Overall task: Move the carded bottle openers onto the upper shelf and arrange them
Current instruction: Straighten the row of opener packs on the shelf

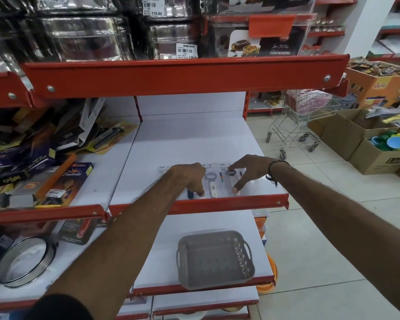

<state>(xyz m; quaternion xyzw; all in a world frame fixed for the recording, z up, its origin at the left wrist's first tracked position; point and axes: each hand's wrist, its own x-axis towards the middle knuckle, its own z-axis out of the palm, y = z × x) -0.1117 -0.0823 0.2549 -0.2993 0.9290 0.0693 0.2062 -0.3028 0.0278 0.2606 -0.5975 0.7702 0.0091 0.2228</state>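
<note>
Three carded bottle openers lie side by side near the front edge of the upper white shelf (194, 139). The middle card (212, 184) shows a white opener. My left hand (189, 179) rests on the left card, its fingertips pressing down by a dark blue handle (190, 194). My right hand (249, 170) spans the right card (231, 179), thumb at its near end, fingers at its far end. Neither card is lifted. A grey plastic basket (214, 257) stands empty on the shelf below.
Boxed knives and cutlery packs (44, 153) crowd the shelf section to the left. A red shelf lip (185, 75) hangs overhead with steel containers above. A wire trolley (300, 121) and cardboard boxes (365, 139) stand on the tiled floor at right.
</note>
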